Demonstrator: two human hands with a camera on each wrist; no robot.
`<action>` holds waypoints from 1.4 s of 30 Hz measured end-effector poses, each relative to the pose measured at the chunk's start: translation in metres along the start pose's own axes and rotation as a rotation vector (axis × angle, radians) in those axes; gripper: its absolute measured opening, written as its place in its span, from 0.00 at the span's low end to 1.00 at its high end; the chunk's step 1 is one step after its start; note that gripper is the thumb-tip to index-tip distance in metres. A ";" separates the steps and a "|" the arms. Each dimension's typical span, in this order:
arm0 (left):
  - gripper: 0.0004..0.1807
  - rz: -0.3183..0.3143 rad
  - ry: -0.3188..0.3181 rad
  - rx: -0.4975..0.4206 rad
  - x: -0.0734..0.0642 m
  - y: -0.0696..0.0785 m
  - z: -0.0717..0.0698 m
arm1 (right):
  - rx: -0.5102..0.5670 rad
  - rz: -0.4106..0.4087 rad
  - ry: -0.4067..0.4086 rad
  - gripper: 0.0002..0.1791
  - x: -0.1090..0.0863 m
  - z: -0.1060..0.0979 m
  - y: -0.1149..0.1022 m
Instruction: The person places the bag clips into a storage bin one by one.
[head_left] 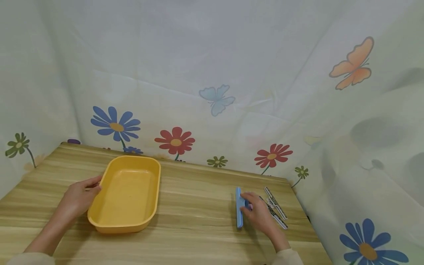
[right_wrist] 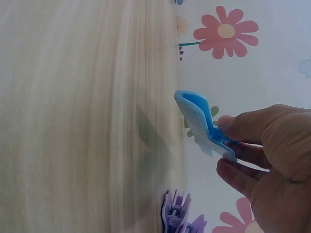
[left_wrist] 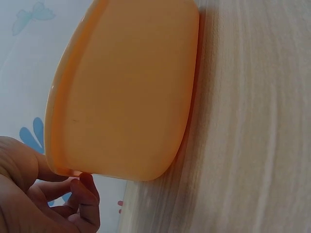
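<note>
logged 1 yellow tub (head_left: 127,198) on the wood-grain table (head_left: 195,209), pinched at its left rim in the nearly closed left hand (head_left: 79,197), plus, well to its right, 1 blue clip (head_left: 239,208), pinched above the table in the partly closed right hand (head_left: 261,214), near 2 patterned clips (head_left: 278,207).

No word, number or brand can be read here — the dark marks along the two slim clips (head_left: 276,203) beside my right hand (head_left: 260,213) are too small to make out, and faint pale lines show on the blue clip (right_wrist: 196,119) I pinch — lettering or ridges, I cannot tell which.
</note>
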State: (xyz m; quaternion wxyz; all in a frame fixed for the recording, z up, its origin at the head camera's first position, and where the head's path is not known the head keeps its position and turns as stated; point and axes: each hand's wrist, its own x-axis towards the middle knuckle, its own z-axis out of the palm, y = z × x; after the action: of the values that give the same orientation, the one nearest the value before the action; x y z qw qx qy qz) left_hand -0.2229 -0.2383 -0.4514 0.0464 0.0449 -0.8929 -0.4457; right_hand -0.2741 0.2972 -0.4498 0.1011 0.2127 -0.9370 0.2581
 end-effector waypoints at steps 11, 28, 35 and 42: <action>0.31 -0.031 -0.032 0.006 0.002 -0.001 -0.002 | 0.005 -0.058 0.027 0.24 0.004 -0.008 -0.009; 0.30 0.032 -0.002 0.020 0.004 -0.002 -0.002 | -0.019 -0.103 0.039 0.24 0.007 -0.020 -0.036; 0.31 -0.001 -0.039 0.020 0.004 -0.001 -0.003 | -0.055 -0.148 0.055 0.24 0.012 -0.022 -0.047; 0.31 0.010 -0.026 0.022 0.005 0.000 -0.001 | -0.015 -0.187 0.048 0.23 0.019 -0.021 -0.060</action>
State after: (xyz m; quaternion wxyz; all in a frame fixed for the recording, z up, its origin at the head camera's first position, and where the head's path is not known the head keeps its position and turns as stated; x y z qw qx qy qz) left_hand -0.2276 -0.2394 -0.4502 0.0363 0.0351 -0.8984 -0.4362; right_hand -0.2624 0.2547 -0.4001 0.1487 0.2925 -0.9122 0.2453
